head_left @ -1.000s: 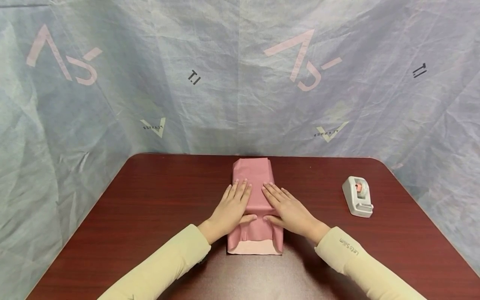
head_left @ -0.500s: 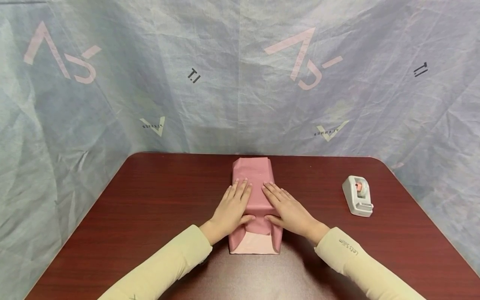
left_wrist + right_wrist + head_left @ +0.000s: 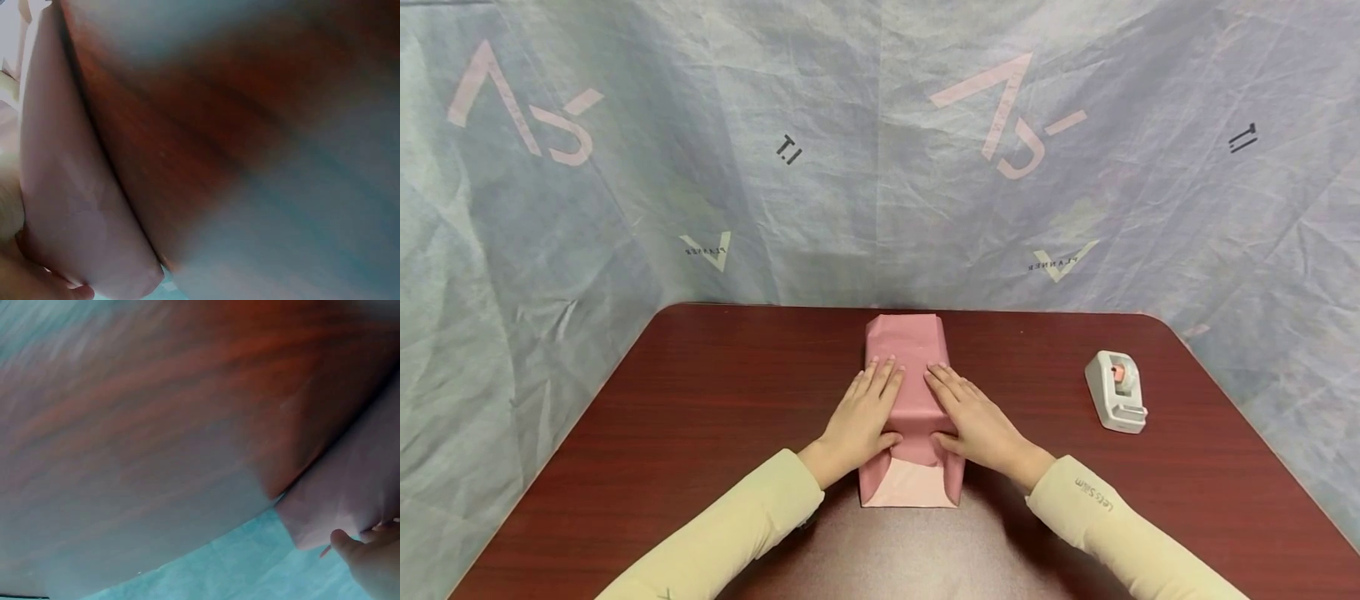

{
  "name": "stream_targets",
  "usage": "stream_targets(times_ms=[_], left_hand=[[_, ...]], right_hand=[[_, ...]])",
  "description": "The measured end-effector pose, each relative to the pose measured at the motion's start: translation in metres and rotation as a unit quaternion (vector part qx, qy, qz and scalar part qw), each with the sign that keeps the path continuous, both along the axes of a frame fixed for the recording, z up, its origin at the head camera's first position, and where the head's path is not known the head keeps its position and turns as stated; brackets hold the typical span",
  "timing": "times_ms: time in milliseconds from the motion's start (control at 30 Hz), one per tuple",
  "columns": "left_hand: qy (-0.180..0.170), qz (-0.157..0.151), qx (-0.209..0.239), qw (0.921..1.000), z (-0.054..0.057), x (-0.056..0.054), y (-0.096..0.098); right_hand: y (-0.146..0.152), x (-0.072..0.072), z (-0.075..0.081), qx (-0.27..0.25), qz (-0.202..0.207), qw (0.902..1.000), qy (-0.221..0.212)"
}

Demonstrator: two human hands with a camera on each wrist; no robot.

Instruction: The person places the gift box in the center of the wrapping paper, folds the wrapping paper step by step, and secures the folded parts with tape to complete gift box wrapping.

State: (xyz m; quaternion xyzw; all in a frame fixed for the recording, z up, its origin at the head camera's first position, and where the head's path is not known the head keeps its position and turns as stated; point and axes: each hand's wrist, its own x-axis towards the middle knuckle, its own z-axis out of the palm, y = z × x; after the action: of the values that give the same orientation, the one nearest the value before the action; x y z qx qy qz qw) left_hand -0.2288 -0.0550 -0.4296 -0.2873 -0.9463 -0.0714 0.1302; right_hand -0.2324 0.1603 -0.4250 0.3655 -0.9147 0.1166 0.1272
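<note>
A long box-shaped parcel in pink wrapping paper (image 3: pixel 908 342) lies lengthwise on the table in the head view. At its near end the paper's side edges fold inward, and a pale flap (image 3: pixel 913 485) shows between them. My left hand (image 3: pixel 859 421) lies flat on the parcel's left side, fingers straight and pointing away, thumb at the near top edge. Mirroring it, my right hand (image 3: pixel 983 423) rests on the right side with its thumb by the same edge. The left wrist view shows the parcel's pink side (image 3: pixel 75 175) close up; the right wrist view shows the paper (image 3: pixel 350 494) beside a thumb.
A white tape dispenser (image 3: pixel 1116 392) with a roll in it stands at the right of the dark red wooden table (image 3: pixel 730 375). Grey-blue fabric (image 3: pixel 820 83) hangs behind the table and along both sides.
At the near end, the paper's sides have drawn inward and the pale flap has become narrower at its top. My thumbs have moved slightly outward; both palms stay in place.
</note>
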Motion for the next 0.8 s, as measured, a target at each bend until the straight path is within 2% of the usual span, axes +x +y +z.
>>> stream_targets(times_ms=[133,333,467,567,667,800], left_hand=[[0.001,0.005,0.001,1.0000,0.001,0.001,0.000],[0.021,0.004,-0.001,0.9998,0.001,0.001,0.001],[0.022,-0.002,-0.001,0.9998,0.001,0.001,0.001],[0.001,-0.014,-0.008,0.9999,0.002,-0.001,-0.001],[-0.036,-0.032,-0.008,0.9988,0.006,-0.002,-0.005],[-0.074,-0.033,-0.009,0.9967,0.011,-0.003,-0.008]], right_hand=[[-0.004,0.001,-0.003,-0.009,-0.007,0.9996,0.024],[-0.001,0.002,-0.002,-0.042,-0.004,0.9989,-0.023],[0.002,0.004,0.001,-0.022,-0.021,0.9989,-0.036],[0.001,0.004,0.001,0.000,-0.028,0.9993,-0.027],[-0.002,0.005,0.001,0.011,-0.015,0.9998,-0.009],[-0.005,0.005,-0.001,0.005,0.001,1.0000,0.005]])
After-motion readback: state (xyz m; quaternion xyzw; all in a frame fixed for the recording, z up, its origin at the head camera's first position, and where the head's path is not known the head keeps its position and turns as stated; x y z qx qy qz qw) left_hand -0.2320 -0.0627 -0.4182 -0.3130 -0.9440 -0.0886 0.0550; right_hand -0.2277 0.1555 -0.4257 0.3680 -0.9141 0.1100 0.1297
